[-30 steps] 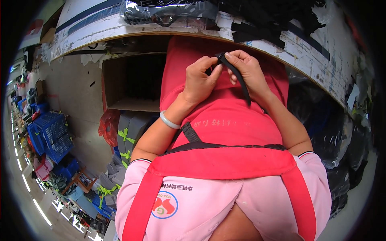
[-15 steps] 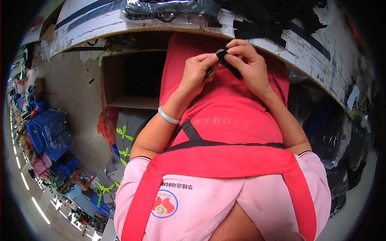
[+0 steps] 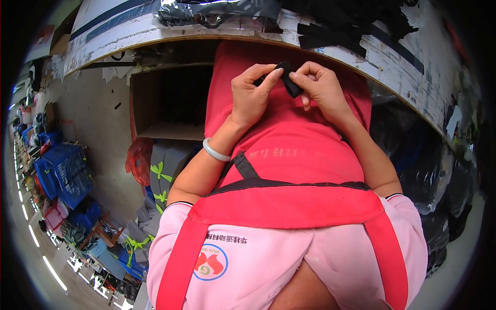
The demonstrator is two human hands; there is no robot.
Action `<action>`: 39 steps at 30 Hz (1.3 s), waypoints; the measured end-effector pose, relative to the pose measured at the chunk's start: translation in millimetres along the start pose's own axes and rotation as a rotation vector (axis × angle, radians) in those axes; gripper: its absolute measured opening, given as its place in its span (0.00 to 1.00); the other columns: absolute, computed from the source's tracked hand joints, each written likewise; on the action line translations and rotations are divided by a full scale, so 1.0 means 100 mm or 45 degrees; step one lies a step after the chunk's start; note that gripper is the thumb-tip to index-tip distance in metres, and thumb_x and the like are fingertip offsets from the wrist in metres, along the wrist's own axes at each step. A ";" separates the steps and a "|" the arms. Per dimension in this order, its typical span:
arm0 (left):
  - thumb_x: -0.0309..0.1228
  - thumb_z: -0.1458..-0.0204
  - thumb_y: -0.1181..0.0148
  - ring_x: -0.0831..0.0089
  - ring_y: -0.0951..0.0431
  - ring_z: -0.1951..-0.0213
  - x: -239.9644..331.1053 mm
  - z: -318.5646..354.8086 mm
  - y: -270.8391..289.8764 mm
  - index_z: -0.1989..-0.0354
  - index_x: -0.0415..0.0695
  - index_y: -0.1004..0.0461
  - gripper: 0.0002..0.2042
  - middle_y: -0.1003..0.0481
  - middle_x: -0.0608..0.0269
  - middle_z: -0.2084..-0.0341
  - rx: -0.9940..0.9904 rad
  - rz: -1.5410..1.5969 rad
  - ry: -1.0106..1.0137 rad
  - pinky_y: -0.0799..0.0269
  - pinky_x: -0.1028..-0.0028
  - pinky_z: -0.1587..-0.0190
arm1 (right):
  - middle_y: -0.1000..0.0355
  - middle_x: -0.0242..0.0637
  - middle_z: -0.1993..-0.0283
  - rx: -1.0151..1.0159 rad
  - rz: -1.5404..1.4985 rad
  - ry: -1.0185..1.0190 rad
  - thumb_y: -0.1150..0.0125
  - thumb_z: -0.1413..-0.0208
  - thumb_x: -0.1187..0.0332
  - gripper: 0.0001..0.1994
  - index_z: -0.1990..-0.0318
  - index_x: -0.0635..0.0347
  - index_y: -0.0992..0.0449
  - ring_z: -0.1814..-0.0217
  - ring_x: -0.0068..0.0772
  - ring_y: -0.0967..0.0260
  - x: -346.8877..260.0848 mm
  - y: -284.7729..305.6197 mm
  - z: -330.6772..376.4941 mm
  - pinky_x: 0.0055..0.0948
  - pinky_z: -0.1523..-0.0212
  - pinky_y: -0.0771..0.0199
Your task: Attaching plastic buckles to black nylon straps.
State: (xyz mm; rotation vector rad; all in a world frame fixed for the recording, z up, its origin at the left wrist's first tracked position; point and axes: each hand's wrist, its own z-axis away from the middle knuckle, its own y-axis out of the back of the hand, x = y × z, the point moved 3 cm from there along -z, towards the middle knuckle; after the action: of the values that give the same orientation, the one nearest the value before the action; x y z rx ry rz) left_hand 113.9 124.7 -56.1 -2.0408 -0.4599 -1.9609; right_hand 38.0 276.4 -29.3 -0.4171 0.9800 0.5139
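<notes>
Over the lap of a red apron [image 3: 305, 165], both hands hold a small black fabric strip [image 3: 292, 85]. My left hand [image 3: 251, 93], with a pale bangle on its wrist, pinches the strip's upper end between thumb and forefinger. My right hand [image 3: 324, 90] grips its right side with thumb and fingers, and the lower end of the strip hangs between the hands. Part of something dark also shows behind the left fingers; I cannot make out what it is.
Ahead is the worn edge of a white-topped table [image 3: 181, 49], with black fabric pieces [image 3: 356, 26] and a plastic-wrapped bundle [image 3: 217, 13] on it. An open cardboard box [image 3: 170, 132] is below left. Dark plastic bags [image 3: 423, 170] lie at the right, blue crates [image 3: 64, 168] far left.
The black strip has been turned and now shows its broad side between the hands. My right hand has moved slightly down, and its fingers have curled in.
</notes>
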 end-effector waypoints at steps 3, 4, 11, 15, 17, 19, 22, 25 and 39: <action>0.19 0.50 0.37 0.81 0.27 0.71 0.08 -0.02 -0.02 0.62 0.36 0.21 0.07 0.23 0.65 0.72 -0.005 -0.084 -0.240 0.32 0.81 0.68 | 0.29 0.32 0.75 -0.009 -0.177 0.050 0.41 0.40 0.68 0.08 0.66 0.63 0.29 0.81 0.17 0.33 0.04 -0.03 -0.03 0.17 0.81 0.31; 0.19 0.50 0.37 0.81 0.27 0.71 0.10 -0.03 -0.01 0.62 0.36 0.21 0.07 0.23 0.65 0.72 -0.008 -0.084 -0.242 0.32 0.81 0.68 | 0.29 0.32 0.75 -0.006 -0.179 0.052 0.41 0.40 0.68 0.08 0.66 0.63 0.29 0.81 0.17 0.33 0.05 -0.05 -0.03 0.17 0.81 0.31; 0.17 0.54 0.35 0.75 0.24 0.71 0.23 0.03 0.03 0.64 0.42 0.20 0.09 0.26 0.63 0.70 -0.109 -0.115 -0.436 0.28 0.79 0.71 | 0.30 0.30 0.67 -0.141 -0.202 0.147 0.42 0.39 0.64 0.14 0.51 0.64 0.27 0.73 0.17 0.31 -0.05 0.02 -0.03 0.18 0.73 0.26; 0.17 0.54 0.35 0.77 0.26 0.71 0.24 0.08 0.04 0.64 0.42 0.20 0.09 0.29 0.63 0.70 -0.163 -0.053 -0.319 0.30 0.79 0.71 | 0.28 0.27 0.70 -0.229 -0.017 0.046 0.38 0.42 0.63 0.11 0.58 0.62 0.23 0.74 0.14 0.33 -0.03 0.07 -0.04 0.16 0.74 0.29; 0.18 0.54 0.35 0.77 0.27 0.71 0.23 0.09 0.04 0.65 0.42 0.20 0.08 0.29 0.64 0.70 -0.163 -0.054 -0.311 0.30 0.80 0.71 | 0.28 0.26 0.70 -0.184 0.107 0.124 0.38 0.42 0.64 0.11 0.59 0.62 0.23 0.72 0.14 0.33 -0.05 0.07 -0.03 0.17 0.70 0.30; 0.18 0.52 0.36 0.80 0.31 0.68 0.21 0.10 0.04 0.64 0.40 0.20 0.07 0.30 0.66 0.68 -0.171 0.004 -0.263 0.34 0.83 0.71 | 0.28 0.26 0.68 -0.156 0.157 0.188 0.38 0.42 0.65 0.09 0.59 0.61 0.24 0.70 0.13 0.33 -0.01 0.06 -0.05 0.16 0.68 0.31; 0.18 0.52 0.36 0.80 0.31 0.69 0.23 0.11 0.05 0.64 0.40 0.20 0.07 0.30 0.67 0.68 -0.157 -0.026 -0.268 0.35 0.83 0.71 | 0.29 0.25 0.65 -0.094 0.123 0.260 0.38 0.43 0.68 0.09 0.58 0.60 0.26 0.65 0.12 0.34 0.01 0.03 -0.06 0.15 0.64 0.32; 0.18 0.52 0.36 0.81 0.32 0.69 0.22 0.12 0.06 0.64 0.40 0.20 0.07 0.31 0.67 0.69 -0.147 -0.005 -0.273 0.35 0.83 0.71 | 0.29 0.26 0.62 -0.121 -0.018 0.211 0.39 0.43 0.70 0.10 0.55 0.60 0.27 0.62 0.13 0.33 -0.03 -0.01 -0.04 0.15 0.62 0.32; 0.27 0.40 0.48 0.69 0.23 0.65 -0.17 0.24 0.08 0.44 0.41 0.36 0.16 0.27 0.60 0.60 -0.214 1.178 0.950 0.22 0.74 0.72 | 0.32 0.39 0.47 -0.304 0.067 0.688 0.40 0.41 0.69 0.19 0.44 0.63 0.33 0.57 0.28 0.26 -0.69 -0.58 -0.22 0.22 0.56 0.24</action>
State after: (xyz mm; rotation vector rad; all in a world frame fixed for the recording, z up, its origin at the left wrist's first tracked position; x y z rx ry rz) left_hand 138.9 126.8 -74.3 -1.0683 0.6993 -1.9149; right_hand 25.9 201.9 25.2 -0.7706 1.4577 0.5817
